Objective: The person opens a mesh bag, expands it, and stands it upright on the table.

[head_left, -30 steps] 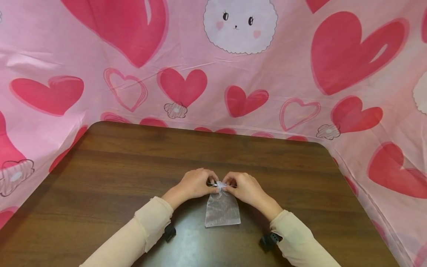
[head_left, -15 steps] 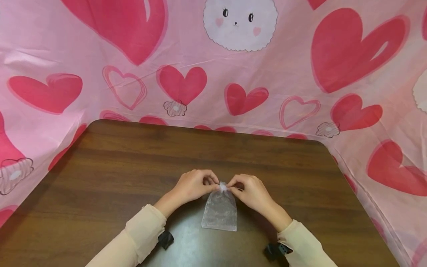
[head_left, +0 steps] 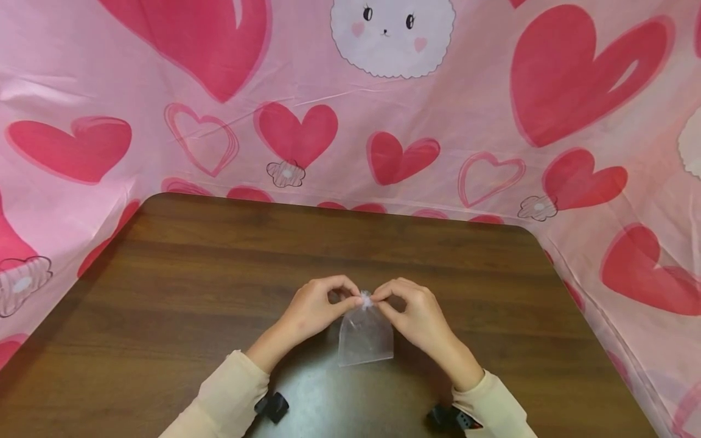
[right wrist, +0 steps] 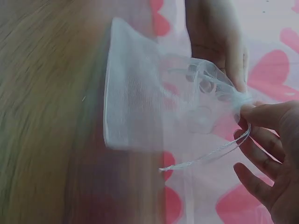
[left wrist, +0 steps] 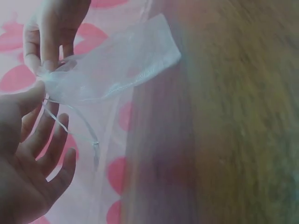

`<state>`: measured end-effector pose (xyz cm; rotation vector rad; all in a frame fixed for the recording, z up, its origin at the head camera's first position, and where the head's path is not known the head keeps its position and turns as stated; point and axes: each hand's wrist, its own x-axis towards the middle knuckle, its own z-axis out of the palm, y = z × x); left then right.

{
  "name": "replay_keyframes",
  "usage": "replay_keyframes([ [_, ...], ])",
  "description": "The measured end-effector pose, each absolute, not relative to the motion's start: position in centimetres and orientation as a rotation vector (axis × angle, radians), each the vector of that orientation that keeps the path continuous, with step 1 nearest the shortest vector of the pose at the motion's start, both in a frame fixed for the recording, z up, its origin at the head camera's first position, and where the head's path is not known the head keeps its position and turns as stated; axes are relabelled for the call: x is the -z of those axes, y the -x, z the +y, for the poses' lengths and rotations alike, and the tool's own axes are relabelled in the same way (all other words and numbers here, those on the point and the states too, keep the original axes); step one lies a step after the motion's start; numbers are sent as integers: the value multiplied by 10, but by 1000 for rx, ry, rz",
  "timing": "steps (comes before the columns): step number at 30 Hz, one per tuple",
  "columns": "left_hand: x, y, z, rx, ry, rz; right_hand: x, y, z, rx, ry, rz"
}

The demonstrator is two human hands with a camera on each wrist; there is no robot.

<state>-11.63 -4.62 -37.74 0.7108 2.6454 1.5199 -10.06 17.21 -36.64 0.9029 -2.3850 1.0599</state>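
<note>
A sheer white organza drawstring bag (head_left: 366,340) hangs from its gathered neck between both hands, its wide end toward the person. My left hand (head_left: 314,307) pinches the neck from the left with thumb and index finger. From the right, my right hand (head_left: 421,313) pinches the same gathered neck, fingertips close to the left ones. A thin white drawstring loop (left wrist: 81,126) dangles below the left fingers in the left wrist view. Another drawstring (right wrist: 205,156) hangs by the right fingers in the right wrist view. Faint round shapes show through the bag near its neck; I cannot tell what they are.
Under the hands lies a brown wood-grain table (head_left: 246,243) with rounded far corners. Pink cloth (head_left: 306,73) printed with red hearts surrounds its back and sides. Black wrist cameras (head_left: 272,406) sit at both sleeves.
The fingers have shifted on the bag's neck, and the right hand has moved slightly right. Drawstrings stretched sideways between the hands earlier no longer show in the head view. The bag has swung a little.
</note>
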Motion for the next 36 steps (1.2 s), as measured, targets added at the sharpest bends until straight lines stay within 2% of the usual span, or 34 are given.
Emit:
replay_keyframes([
  [7, 377, 117, -47, -1764, -753, 2520, 361, 100, 165, -1156, -934, -2241],
  [14, 373, 115, -50, -1923, -741, 2476, 356, 98, 159, -1241, -846, -2223],
  [24, 369, 114, -51, -1977, -717, 2545, 354, 95, 153, -1420, -605, -2366],
  [36, 370, 113, -49, -1941, -684, 2516, 353, 93, 150, -1495, -533, -2389],
])
